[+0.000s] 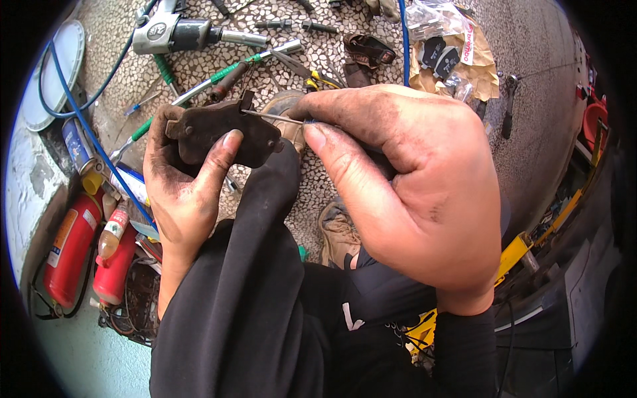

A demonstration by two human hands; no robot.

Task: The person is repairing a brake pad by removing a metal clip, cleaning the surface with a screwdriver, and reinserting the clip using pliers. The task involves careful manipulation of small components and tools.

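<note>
My left hand (189, 199) grips a dark, dirty brake pad (206, 136) by its left end, thumb pressed on the near face. A small metal tab stands up from the pad's top edge. Between thumb and forefinger, my right hand (431, 186) pinches a thin metal rod (277, 117), like the shaft of a small screwdriver; its handle is hidden in the hand. The rod's tip meets the pad's top edge beside the tab. Both hands are smudged with black grime. Behind the pad are my black-clad knee (272, 179) and a shoe (337, 232).
On the speckled floor lie an impact wrench (176, 33), a green-handled bar (212, 79), pliers (305, 74), bolts (320, 27) and a brown paper package (488, 69) with two brake pads (439, 58). Red fire extinguishers (70, 255) stand at left. A blue hose (83, 123) crosses there.
</note>
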